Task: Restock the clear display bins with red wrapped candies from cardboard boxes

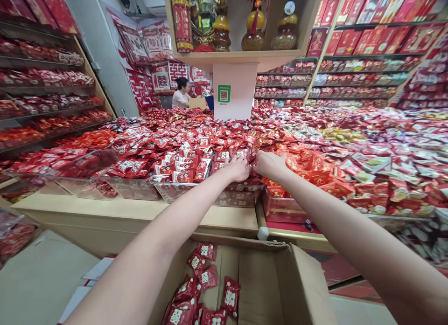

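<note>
On the tabletop point(210, 217), a clear bin point(238, 199) held red packets point(220, 157); the left hand point(238, 169) and right hand point(270, 164) were at them, their grip impossible to tell; nearer than the bin, a cardboard box point(261, 283) held loose double-happiness packets point(231, 297).

bare hands point(238, 169); slim, smooth, bare forearms point(191, 215), tapering to narrow wrists point(224, 175).

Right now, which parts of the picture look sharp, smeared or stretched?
Head view: the red packets in the cardboard box show fairly clear print; head view: the left-edge shelves look smeared and slanted, and the right arm looks stretched near the corner.
</note>
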{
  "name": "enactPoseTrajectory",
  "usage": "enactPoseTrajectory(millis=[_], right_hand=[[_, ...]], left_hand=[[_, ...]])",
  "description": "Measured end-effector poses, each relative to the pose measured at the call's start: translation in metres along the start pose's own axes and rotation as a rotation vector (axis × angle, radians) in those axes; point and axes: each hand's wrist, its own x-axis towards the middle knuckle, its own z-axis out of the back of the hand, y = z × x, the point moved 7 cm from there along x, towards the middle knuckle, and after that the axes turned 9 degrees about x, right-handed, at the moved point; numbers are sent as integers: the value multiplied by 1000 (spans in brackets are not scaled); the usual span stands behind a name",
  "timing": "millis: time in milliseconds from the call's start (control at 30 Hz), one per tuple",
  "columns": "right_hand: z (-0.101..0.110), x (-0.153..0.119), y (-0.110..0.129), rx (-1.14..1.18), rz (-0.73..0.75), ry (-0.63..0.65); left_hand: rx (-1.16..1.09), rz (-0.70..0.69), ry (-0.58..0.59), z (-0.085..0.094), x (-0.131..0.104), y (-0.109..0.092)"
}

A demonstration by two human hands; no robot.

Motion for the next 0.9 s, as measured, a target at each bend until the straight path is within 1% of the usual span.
enactPoseTrajectory(millis=[100, 167, 300, 400, 467, 567, 633, 700, 800, 900], right_hand=[[-4, 0, -2, 41, -8, 19], [-2, 0, 0, 48, 1, 7], [2, -5, 14, -37, 107, -52], [-2, -8, 19, -55, 146, -25], [-2, -8, 13, 0, 100, -2], [7, -5, -6, 80, 1, -25], [15, -3, -18, 79, -39, -47], [17, -3, -26, 64, -43, -31], [12, -7, -28, 53, -21, 24], [7, -9, -25, 49, -11, 7]], left_hand=[[-2, -8, 11, -1, 3, 3], [-4, -17, 22, -1, 4, 4], [-13, -42, 55, 0, 1, 3], [-17, -42, 58, 2, -2, 1], [-19, -36, 54, 2, -2, 0], [-26, -27, 56, 2, 0, 1], [-34, -24, 52, 2, 1, 3], [-41, -19, 36, 3, 2, 5], [-44, -18, -7, 3, 1, 6], [-35, -22, -46, 3, 0, 6]])
